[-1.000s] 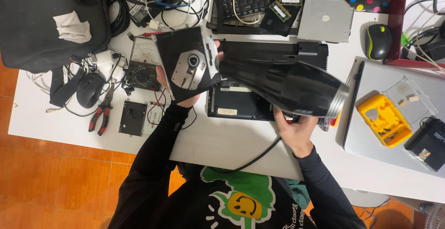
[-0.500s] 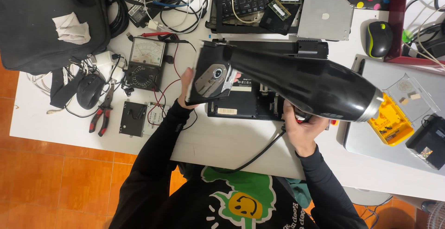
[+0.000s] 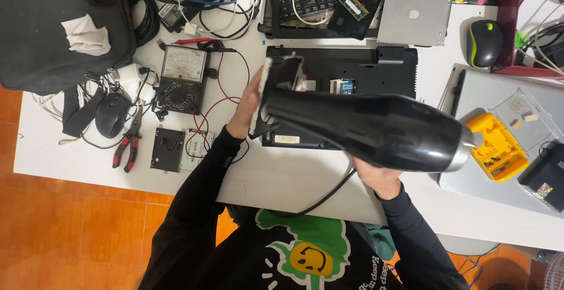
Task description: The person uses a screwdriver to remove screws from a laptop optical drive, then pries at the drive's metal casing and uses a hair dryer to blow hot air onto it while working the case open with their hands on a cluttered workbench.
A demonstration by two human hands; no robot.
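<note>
Left hand (image 3: 249, 99) clasps a flat drive (image 3: 281, 81) edge-on; right hand (image 3: 376, 175), mostly hidden, seemingly grips 1 black blower (image 3: 364, 128) over the laptop base (image 3: 352, 67).

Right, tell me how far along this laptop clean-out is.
Done: the black laptop base lies open on the white table, and the silver optical drive and green memory sticks are set aside. In hand: the right hand aims the black hair dryer at a flat black part that the left hand holds on edge. Left: everything is unassembled, and the yellow bit case is open.
</note>
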